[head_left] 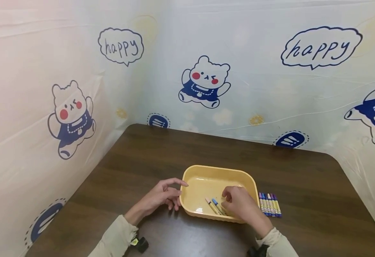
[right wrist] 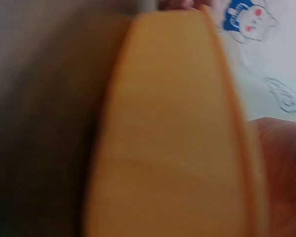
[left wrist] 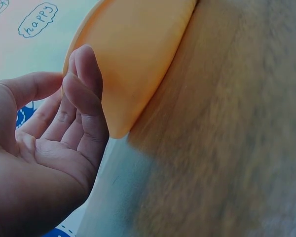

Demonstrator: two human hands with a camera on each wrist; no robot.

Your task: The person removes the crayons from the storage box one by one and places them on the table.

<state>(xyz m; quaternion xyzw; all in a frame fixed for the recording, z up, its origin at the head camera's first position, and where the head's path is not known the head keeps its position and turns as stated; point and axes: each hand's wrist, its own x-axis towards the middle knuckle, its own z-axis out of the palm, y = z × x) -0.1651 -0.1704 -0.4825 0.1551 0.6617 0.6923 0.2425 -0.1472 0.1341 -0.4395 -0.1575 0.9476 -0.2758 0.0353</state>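
Note:
A yellow plastic basin point(head_left: 219, 170) stands on the brown table. Inside lie a few slim crayons point(head_left: 215, 206) with yellow wrappers, one tipped blue and one pale. My left hand point(head_left: 163, 194) is at the basin's left end, its index fingertip over the rim and the other fingers loosely bent outside. In the left wrist view those fingers overlap the basin's outer wall point(left wrist: 143, 49). My right hand point(head_left: 240, 205) reaches over the near right side into the basin, fingers bent and thumb apart from the index finger. No crayon shows between them; the basin wall point(right wrist: 172, 123) hides the fingertips in the right wrist view.
Just right of the basin, several crayons point(head_left: 269, 205) with blue, purple and white tips lie side by side in a row on the table point(head_left: 149, 150). A printed cloth point(head_left: 258, 82) with bears and "happy" bubbles hangs around the table's back and sides.

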